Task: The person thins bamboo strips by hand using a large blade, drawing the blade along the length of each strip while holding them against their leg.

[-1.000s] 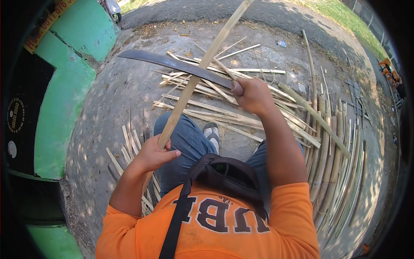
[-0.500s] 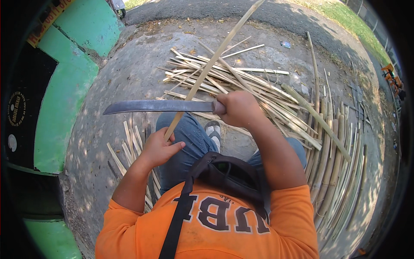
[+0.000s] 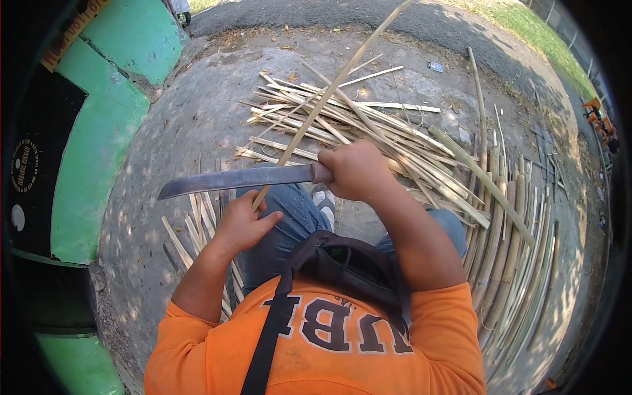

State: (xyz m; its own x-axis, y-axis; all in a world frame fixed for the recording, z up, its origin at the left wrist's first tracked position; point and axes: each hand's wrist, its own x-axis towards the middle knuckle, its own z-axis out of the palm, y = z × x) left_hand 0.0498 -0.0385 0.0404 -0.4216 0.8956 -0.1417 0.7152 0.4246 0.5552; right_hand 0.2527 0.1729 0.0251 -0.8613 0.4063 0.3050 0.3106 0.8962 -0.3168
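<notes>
My right hand (image 3: 353,169) is closed round the handle of a machete (image 3: 240,180). Its long, slightly curved blade points left and crosses over a bamboo strip (image 3: 327,92) just above my left hand. The strip's lower end sits in my left hand (image 3: 247,222), fingers wrapped round it and thumb held off to the side. From there it slants up and away to the right, over a pile of split bamboo strips (image 3: 388,135). Whether the blade's edge bites into the strip cannot be made out.
Bamboo poles and strips (image 3: 503,243) lie lengthwise on the ground at the right. More pale strips (image 3: 195,224) lie by my left leg. A green wall (image 3: 99,171) stands at the left. A black waist bag (image 3: 342,263) rests on my lap.
My right hand has brought the machete lower along the strip, closer to my left hand, and slightly left. The strip has tilted a little further right; my left hand has barely moved.
</notes>
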